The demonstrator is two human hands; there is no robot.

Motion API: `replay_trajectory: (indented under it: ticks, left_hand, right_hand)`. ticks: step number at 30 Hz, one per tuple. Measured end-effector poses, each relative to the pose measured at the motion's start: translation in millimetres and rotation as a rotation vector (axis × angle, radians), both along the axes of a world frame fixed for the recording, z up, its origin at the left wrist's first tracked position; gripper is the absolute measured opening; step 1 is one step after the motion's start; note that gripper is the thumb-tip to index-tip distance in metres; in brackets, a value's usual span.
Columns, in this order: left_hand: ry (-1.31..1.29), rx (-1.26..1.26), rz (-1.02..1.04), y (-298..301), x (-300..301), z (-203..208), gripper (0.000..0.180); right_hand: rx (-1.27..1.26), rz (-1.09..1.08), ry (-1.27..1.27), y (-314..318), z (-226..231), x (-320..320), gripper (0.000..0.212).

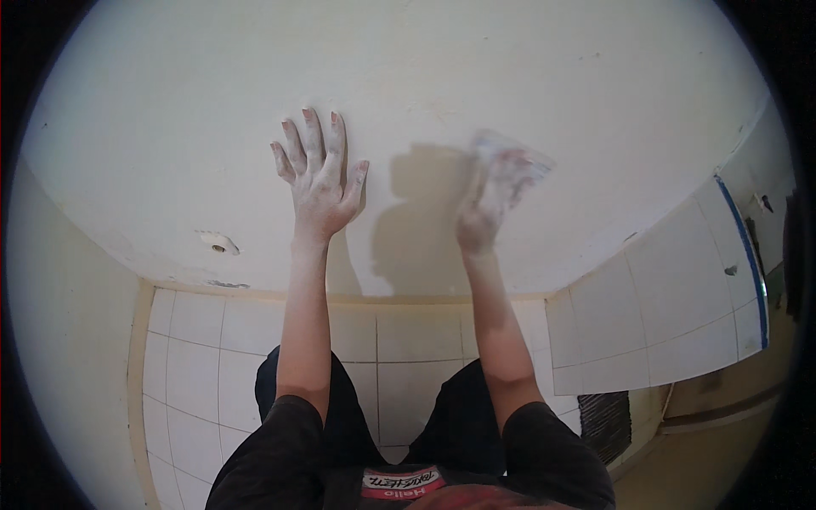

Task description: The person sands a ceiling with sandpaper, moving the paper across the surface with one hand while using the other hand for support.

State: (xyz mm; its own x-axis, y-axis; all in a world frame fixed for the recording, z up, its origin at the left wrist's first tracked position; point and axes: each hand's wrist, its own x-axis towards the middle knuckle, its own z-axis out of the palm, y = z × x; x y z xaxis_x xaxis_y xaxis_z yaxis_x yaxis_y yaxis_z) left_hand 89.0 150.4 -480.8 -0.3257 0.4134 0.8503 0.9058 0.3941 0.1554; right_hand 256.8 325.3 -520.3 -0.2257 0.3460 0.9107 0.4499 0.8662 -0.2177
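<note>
My left hand, coated in white dust, rests flat against the pale wall with its fingers spread. It holds nothing. To its right, my right hand is smeared by motion and dusty too. A pale, thin sheet is in that hand, pressed at or close to the wall, its edge showing past the fingers. Blur hides what kind of sheet it is and how exactly the fingers grip it. A dark shadow of the right hand falls on the wall between both hands.
A small hole with a chipped rim sits low on the wall at left. White tiles cover the floor below. On the right stands a low tiled ledge with a blue edge strip; a dark ribbed mat lies below it.
</note>
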Motion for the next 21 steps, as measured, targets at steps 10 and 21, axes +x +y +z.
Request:
replay_trajectory:
  ticks: [10,21]
  left_hand:
    - [0.041,0.003,0.019,4.7,-0.5,2.1,0.073]
    - [0.033,0.010,0.007,7.1,3.1,2.7,0.073]
  right_hand:
    - [0.123,-0.068,-0.105,46.4,-51.9,38.5,0.053]
    - [0.311,0.134,-0.460,6.0,-82.4,9.8,0.056]
